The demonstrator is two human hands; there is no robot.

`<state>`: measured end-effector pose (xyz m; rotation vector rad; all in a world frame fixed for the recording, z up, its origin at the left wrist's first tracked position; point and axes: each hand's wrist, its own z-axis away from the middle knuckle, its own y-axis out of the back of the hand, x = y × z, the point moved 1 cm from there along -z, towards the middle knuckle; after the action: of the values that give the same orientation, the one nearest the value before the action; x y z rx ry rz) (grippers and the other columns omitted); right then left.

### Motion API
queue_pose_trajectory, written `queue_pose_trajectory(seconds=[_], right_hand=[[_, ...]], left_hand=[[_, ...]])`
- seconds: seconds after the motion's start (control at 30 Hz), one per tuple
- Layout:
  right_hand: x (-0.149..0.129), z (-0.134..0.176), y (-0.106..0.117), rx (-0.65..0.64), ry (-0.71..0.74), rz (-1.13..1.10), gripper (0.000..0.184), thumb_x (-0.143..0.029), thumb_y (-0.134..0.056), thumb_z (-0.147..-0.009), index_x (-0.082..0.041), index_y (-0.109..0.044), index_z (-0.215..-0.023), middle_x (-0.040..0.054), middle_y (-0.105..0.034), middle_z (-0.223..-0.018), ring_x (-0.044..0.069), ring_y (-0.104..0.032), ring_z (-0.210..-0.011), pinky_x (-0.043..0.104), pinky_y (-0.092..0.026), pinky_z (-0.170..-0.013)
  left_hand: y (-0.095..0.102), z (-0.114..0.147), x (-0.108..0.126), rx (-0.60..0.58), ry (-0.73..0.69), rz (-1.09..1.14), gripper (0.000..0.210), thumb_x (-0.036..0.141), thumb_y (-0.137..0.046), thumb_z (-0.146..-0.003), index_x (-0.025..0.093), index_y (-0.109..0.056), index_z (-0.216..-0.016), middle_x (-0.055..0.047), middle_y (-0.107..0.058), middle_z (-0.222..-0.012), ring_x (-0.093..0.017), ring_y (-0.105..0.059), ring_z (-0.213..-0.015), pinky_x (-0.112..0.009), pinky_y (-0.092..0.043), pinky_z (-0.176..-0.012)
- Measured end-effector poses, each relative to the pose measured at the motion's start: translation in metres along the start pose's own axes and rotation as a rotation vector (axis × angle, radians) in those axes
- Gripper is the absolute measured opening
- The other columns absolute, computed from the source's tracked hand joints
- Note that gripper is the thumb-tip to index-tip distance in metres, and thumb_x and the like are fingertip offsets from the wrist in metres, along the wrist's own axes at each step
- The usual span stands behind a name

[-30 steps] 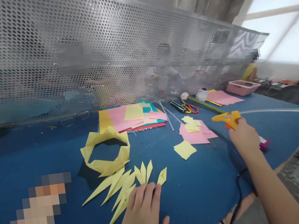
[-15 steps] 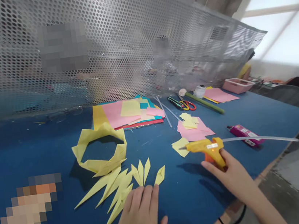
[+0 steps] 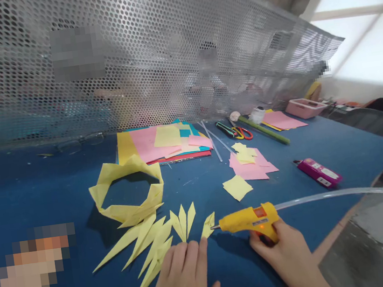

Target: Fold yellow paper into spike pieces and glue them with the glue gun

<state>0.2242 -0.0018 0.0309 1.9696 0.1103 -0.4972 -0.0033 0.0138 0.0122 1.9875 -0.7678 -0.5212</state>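
My right hand [image 3: 293,255] grips a yellow glue gun [image 3: 246,221] with a long clear glue stick running out of its back. The nozzle is at a small folded yellow paper petal [image 3: 209,225]; whether it touches is hard to tell. My left hand [image 3: 184,276] lies flat with fingers stretched, the fingertips on the lower end of that petal and of a small fan of yellow paper petals [image 3: 183,222]. Left of it lie several long pointed yellow paper folds [image 3: 144,244], beside a standing ring of folded yellow paper [image 3: 107,176].
Coloured paper sheets [image 3: 142,145] are stacked by the perforated metal screen [image 3: 151,50]. Yellow squares [image 3: 238,187], pink paper [image 3: 251,171], scissors [image 3: 243,132], a green stem [image 3: 263,130], a purple box [image 3: 318,173] and a pink basket [image 3: 303,108] lie rightward. A pixelated patch covers the lower left.
My right hand has brought the glue gun left and down, from above the yellow square to the small petal. My left hand stays in place on the paper.
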Motion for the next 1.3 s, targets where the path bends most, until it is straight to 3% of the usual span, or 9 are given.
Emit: queue_pose_trajectory(seconds=[0.33, 0.9, 1.03, 1.23, 1.3], right_hand=[[0.0, 0.003, -0.003, 0.0, 0.162, 0.11, 0.027, -0.033, -0.046, -0.078, -0.027, -0.039, -0.052, 0.003, -0.052, -0.049, 0.02, -0.051, -0.044, 0.03, -0.038, -0.044], [0.005, 0.005, -0.006, 0.057, 0.293, 0.152, 0.028, -0.032, -0.044, -0.082, -0.024, -0.045, -0.055, 0.0035, -0.055, -0.054, 0.019, -0.056, -0.048, 0.027, -0.041, -0.045], [0.003, 0.004, -0.005, 0.062, 0.302, 0.163, 0.025, -0.031, -0.045, -0.082, -0.022, -0.053, -0.061, 0.0039, -0.058, -0.056, 0.019, -0.058, -0.051, 0.027, -0.043, -0.047], [0.001, 0.003, -0.003, 0.06, 0.324, 0.175, 0.023, -0.029, -0.046, -0.081, -0.021, -0.058, -0.063, 0.0033, -0.06, -0.056, 0.02, -0.059, -0.052, 0.028, -0.044, -0.049], [0.001, 0.003, -0.003, 0.061, 0.32, 0.179, 0.023, -0.029, -0.046, -0.081, -0.021, -0.059, -0.065, 0.0036, -0.061, -0.057, 0.02, -0.06, -0.053, 0.028, -0.045, -0.049]], left_hand=[[-0.003, -0.003, -0.002, 0.011, -0.023, -0.029, 0.049, 0.041, -0.052, -0.08, 0.016, -0.053, -0.121, 0.002, -0.064, -0.093, -0.015, -0.055, -0.084, -0.029, -0.036, -0.081], [-0.002, -0.003, -0.001, 0.005, -0.024, -0.025, 0.048, 0.039, -0.051, -0.081, 0.016, -0.052, -0.123, 0.002, -0.062, -0.095, -0.016, -0.052, -0.087, -0.031, -0.031, -0.085], [0.0, -0.004, -0.001, 0.007, -0.015, -0.019, 0.048, 0.037, -0.051, -0.079, 0.016, -0.053, -0.122, 0.002, -0.062, -0.094, -0.016, -0.052, -0.086, -0.031, -0.031, -0.085], [-0.009, -0.002, 0.005, 0.067, 0.027, 0.005, 0.042, 0.029, -0.042, -0.08, 0.016, -0.055, -0.119, 0.0, -0.061, -0.091, -0.018, -0.051, -0.085, -0.033, -0.03, -0.085], [-0.012, -0.001, 0.007, 0.14, 0.069, 0.007, 0.041, 0.028, -0.035, -0.082, 0.015, -0.056, -0.115, -0.002, -0.061, -0.086, -0.019, -0.049, -0.083, -0.036, -0.03, -0.085]])
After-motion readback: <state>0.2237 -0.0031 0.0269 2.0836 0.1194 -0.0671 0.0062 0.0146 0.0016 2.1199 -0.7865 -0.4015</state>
